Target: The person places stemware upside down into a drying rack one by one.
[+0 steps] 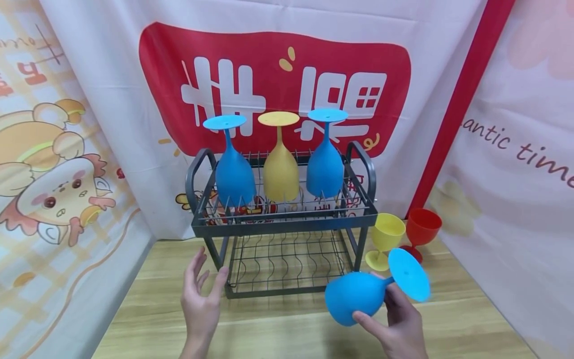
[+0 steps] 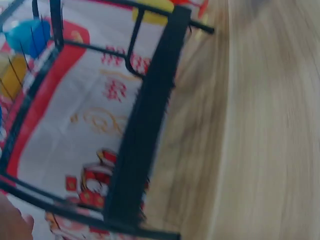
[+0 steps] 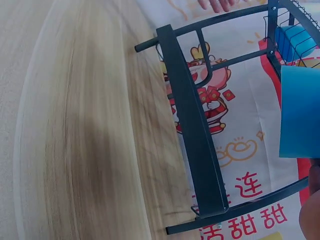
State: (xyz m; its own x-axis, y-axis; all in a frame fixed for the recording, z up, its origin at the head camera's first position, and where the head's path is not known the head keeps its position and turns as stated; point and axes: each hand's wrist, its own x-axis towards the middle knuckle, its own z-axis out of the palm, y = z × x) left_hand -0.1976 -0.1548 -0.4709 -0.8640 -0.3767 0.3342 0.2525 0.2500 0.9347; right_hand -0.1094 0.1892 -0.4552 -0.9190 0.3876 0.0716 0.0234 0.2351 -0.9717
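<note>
My right hand grips a blue goblet, tilted sideways with its base up to the right, in front of the rack's right corner. In the right wrist view the same goblet shows at the right edge by the fingers. My left hand holds nothing, its fingers spread near the front left leg of the black two-tier dish rack. Upside down on the top tier stand a blue goblet, a yellow goblet and another blue goblet, in a row.
Right of the rack, a yellow goblet and a red goblet stand upright on the wooden table. The rack's lower wire tier bears no goblets. Printed cloth hangs behind and at both sides.
</note>
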